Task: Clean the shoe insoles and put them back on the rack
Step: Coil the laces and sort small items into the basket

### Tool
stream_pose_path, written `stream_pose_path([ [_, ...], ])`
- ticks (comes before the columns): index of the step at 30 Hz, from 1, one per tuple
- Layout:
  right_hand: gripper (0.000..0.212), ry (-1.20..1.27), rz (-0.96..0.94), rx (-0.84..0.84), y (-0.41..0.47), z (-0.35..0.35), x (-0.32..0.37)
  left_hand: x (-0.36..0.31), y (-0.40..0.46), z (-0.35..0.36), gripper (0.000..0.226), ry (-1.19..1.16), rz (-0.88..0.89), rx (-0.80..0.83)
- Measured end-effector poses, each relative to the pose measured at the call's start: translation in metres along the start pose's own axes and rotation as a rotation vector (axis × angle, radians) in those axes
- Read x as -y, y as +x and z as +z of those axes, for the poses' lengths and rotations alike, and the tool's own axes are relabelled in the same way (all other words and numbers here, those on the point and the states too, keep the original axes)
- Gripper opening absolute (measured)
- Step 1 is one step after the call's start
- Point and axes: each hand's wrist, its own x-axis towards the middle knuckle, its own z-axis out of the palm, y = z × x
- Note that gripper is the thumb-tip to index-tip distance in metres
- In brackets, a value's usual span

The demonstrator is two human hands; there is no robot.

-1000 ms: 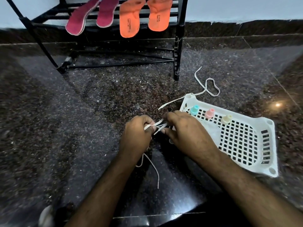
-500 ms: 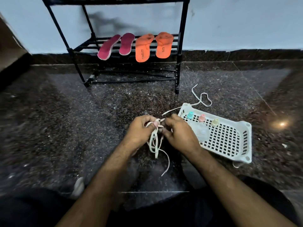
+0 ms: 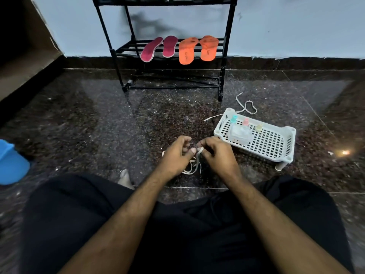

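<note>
lace (image 3: 194,165) part-hidden by hands, fingertips blurred

The rack (image 3: 225,56) is cut off at the top edge, its upper shelf contents unreadable; a blue object (image 3: 11,163) is cropped by the left edge; print on the orange insoles (image 3: 186,51) is too small to read; the basket's (image 3: 284,155) clear bottles blur together.

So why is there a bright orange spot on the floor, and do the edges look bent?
Head view: the spot is a light's glare on the polished floor; the wide-angle lens bows the rack and skirting; the outer edges are smeared, the middle fairly sharp.
</note>
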Motion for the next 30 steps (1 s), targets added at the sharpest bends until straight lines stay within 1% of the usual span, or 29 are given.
stream_pose_path([
  [2,0.009,0.001,-0.08,0.019,-0.007,0.002,0.005,-0.002,-0.005,0.003,0.031,0.026,-0.005,0.017],
  [5,0.009,0.024,-0.082,-0.008,-0.012,0.002,0.004,0.005,-0.007,0.002,0.032,0.174,-0.032,0.051],
  [6,0.01,0.046,-0.065,-0.021,-0.012,0.001,0.003,0.008,-0.007,0.002,0.033,0.14,-0.04,0.081],
  [7,0.013,0.076,-0.036,-0.028,-0.012,-0.001,0.003,0.006,-0.008,0.002,0.032,0.046,-0.064,0.13],
  [9,0.018,0.16,0.04,-0.034,-0.011,-0.002,0.003,0.0,-0.01,0.003,0.028,-0.205,-0.118,0.229],
  [10,0.02,0.216,0.071,-0.041,-0.011,-0.002,0.003,-0.002,-0.011,0.005,0.022,-0.294,-0.128,0.245],
  [11,0.022,0.261,0.095,-0.052,-0.01,-0.002,0.003,-0.002,-0.009,0.006,0.013,-0.312,-0.129,0.225],
  [12,0.024,0.299,0.106,-0.064,-0.009,-0.001,0.002,-0.001,-0.007,0.007,0.002,-0.307,-0.115,0.182],
  [14,0.026,0.357,0.127,-0.103,-0.008,-0.002,0.002,0.007,-0.001,0.006,0.014,-0.122,-0.055,0.032],
  [16,0.024,0.405,0.135,-0.179,-0.006,-0.006,0.003,0.009,0.003,0.004,0.017,0.086,0.003,-0.141],
  [18,0.019,0.396,0.109,-0.233,-0.004,-0.007,0.005,0.008,0.005,0.001,0.02,0.138,0.052,-0.277],
  [20,0.005,0.448,0.122,-0.214,-0.003,-0.006,0.005,0.008,0.007,0.0,0.021,0.175,0.074,-0.39],
  [21,0.004,0.519,0.148,-0.178,-0.002,-0.005,0.006,0.009,0.009,0.0,0.022,0.2,0.084,-0.442],
  [22,0.01,0.604,0.176,-0.142,-0.001,-0.004,0.006,0.01,0.01,-0.001,0.023,0.213,0.078,-0.482],
  [23,0.012,0.674,0.205,-0.104,0.001,-0.004,0.007,0.011,0.012,-0.002,0.024,0.198,0.05,-0.517],
  [25,0.011,0.795,0.245,-0.053,0.003,-0.005,0.009,0.014,0.017,-0.002,0.022,0.092,-0.079,-0.571],
  [28,0.014,0.89,0.296,-0.016,0.004,-0.006,0.012,0.021,0.025,-0.002,0.027,-0.193,-0.3,-0.646],
  [30,0.022,0.881,0.31,0.03,0.004,-0.005,0.011,0.02,0.027,-0.005,0.027,-0.414,-0.369,-0.712],
])
